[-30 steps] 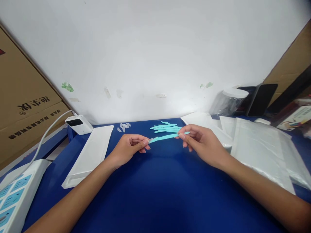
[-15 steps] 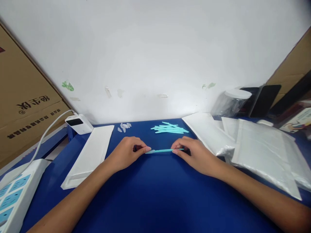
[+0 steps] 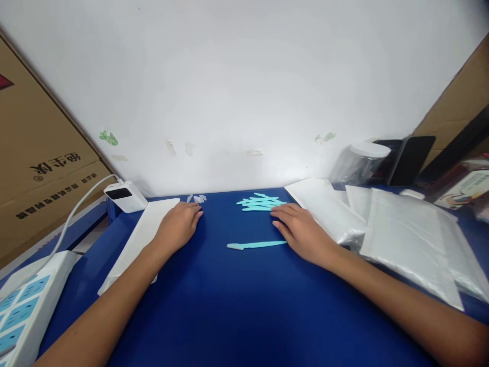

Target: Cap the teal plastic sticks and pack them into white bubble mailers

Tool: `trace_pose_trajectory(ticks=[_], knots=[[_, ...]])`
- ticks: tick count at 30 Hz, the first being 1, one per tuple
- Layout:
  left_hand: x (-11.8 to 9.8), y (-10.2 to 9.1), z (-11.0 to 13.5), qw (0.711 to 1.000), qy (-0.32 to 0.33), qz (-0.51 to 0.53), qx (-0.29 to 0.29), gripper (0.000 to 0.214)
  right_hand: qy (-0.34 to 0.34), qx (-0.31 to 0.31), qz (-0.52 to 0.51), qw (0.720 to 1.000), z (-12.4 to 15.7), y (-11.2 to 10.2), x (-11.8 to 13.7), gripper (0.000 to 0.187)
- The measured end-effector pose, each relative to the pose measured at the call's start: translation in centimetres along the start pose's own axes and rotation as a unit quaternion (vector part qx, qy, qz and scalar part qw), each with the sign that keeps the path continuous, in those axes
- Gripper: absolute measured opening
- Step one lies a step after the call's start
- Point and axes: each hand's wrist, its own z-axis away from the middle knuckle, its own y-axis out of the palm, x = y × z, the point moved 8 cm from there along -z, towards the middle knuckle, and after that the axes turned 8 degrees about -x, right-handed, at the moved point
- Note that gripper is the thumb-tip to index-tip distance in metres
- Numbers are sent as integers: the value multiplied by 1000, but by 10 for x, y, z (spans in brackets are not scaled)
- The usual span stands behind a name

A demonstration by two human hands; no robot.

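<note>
One turquoise eyebrow razor with a whitish cap over its left end lies flat on the blue table, released from both hands. My right hand is open, with its fingertips at the right end of a loose pile of turquoise razors and its thumb apart below. My left hand reaches over the small pile of translucent caps. Its fingers are stretched out and touch or nearly touch the nearest caps, some of which they hide. Nothing is visibly gripped by either hand.
On the left are a white padded envelope, a white device with a dark screen, its cable and a power strip. Plastic-wrapped packets, a clear jar and a dark phone are at right. A wall stands behind.
Both hands have let go of the capped razor, which now lies on the table. My left hand has moved left and away to the caps; my right hand has shifted up to the razor pile.
</note>
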Motion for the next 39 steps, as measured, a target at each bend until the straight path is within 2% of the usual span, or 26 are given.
trace_pose_trajectory(ticks=[4, 8, 13, 16, 18, 22, 27, 30, 34, 39], knots=[[-16, -5, 2, 998, -1, 60, -4, 27, 8, -26, 8, 1000, -2, -8, 1, 33], [-28, -5, 2, 992, -13, 126, -9, 21, 18, -29, 31, 999, -4, -4, -3, 33], [-37, 0, 3, 982, -15, 190, 3, 29, 22, -29, 1, 999, -4, -4, -2, 10], [-40, 3, 4, 972, -13, 233, 13, 33, 38, -15, -12, 999, -3, -6, -3, 11], [-41, 2, 4, 971, -4, 238, 17, 35, 47, -4, -17, 999, -2, -6, -4, 11], [-38, -10, 2, 984, 1, 180, 9, 36, 59, 2, -26, 998, 0, -6, -5, 11], [-39, -7, 8, 981, -3, 162, 106, 45, 67, -1, -54, 996, 4, -7, -6, 14], [-47, 0, 12, 973, 3, 187, 133, 43, 98, -14, -106, 989, 6, -11, -8, 15], [-55, 3, 12, 966, -2, 231, 119, 37, 140, -6, -192, 971, 7, -13, -8, 16], [-65, -7, 9, 963, 3, 265, 56, 26, 162, -10, -273, 948, 7, -15, -4, 24]])
